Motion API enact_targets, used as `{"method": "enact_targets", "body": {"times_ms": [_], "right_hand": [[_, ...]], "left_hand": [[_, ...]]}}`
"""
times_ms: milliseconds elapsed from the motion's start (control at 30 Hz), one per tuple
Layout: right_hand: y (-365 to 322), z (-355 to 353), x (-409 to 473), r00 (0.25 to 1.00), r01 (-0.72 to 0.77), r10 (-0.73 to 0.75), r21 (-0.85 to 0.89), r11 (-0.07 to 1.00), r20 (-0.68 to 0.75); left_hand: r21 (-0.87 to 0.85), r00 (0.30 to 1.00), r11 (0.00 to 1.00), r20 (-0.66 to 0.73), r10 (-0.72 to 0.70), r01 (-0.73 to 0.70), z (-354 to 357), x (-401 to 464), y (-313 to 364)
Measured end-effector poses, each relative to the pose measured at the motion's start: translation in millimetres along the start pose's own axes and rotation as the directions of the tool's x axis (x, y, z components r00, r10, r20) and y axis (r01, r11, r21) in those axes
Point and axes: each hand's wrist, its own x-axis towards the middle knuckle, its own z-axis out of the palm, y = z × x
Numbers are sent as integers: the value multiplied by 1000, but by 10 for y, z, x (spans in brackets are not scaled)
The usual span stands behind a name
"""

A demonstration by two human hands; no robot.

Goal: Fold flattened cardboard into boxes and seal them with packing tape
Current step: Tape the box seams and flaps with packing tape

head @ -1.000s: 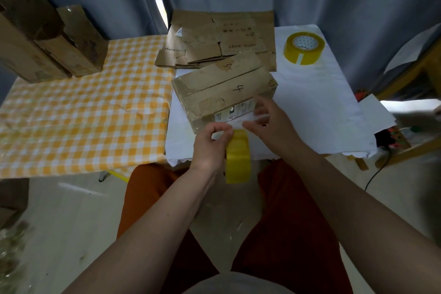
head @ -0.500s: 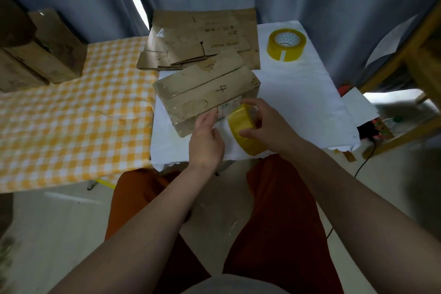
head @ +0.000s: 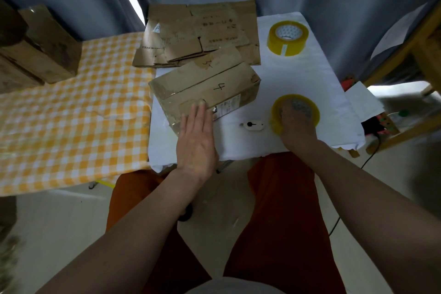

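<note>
A folded cardboard box (head: 205, 89) marked "4" lies on the white-covered table (head: 298, 74), its near edge shiny with tape. My left hand (head: 196, 136) lies flat, fingers straight, pressing on the box's near side. My right hand (head: 297, 126) grips a yellow tape roll (head: 296, 112) that lies flat on the white cloth to the right of the box; my fingers reach into its core. A second yellow tape roll (head: 287, 37) sits at the back right. Flattened cardboard sheets (head: 198, 33) are stacked behind the box.
A small white cutter (head: 253, 124) lies between the box and the held roll. Several finished boxes (head: 35, 50) stand at the far left on the orange checked cloth (head: 71, 114). A wooden frame (head: 410, 55) and loose items crowd the right side.
My right hand has carried the tape roll from the box's near edge to the right and set it flat on the cloth. My left hand has flattened onto the box.
</note>
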Motion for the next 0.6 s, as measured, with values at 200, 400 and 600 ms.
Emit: {"method": "enact_targets", "body": {"times_ms": [200, 400, 600], "right_hand": [[28, 32, 15, 999, -18, 19, -8, 1000, 28], [-621, -169, 42, 970, 180, -177, 7, 984, -165], [-1655, -91, 282, 731, 680, -681, 27, 732, 49]], "left_hand": [[170, 972, 982, 201, -120, 86, 18, 61, -128], [-4, 987, 998, 151, -60, 62, -4, 75, -196], [-512, 931, 840, -186, -313, 180, 117, -52, -609]]}}
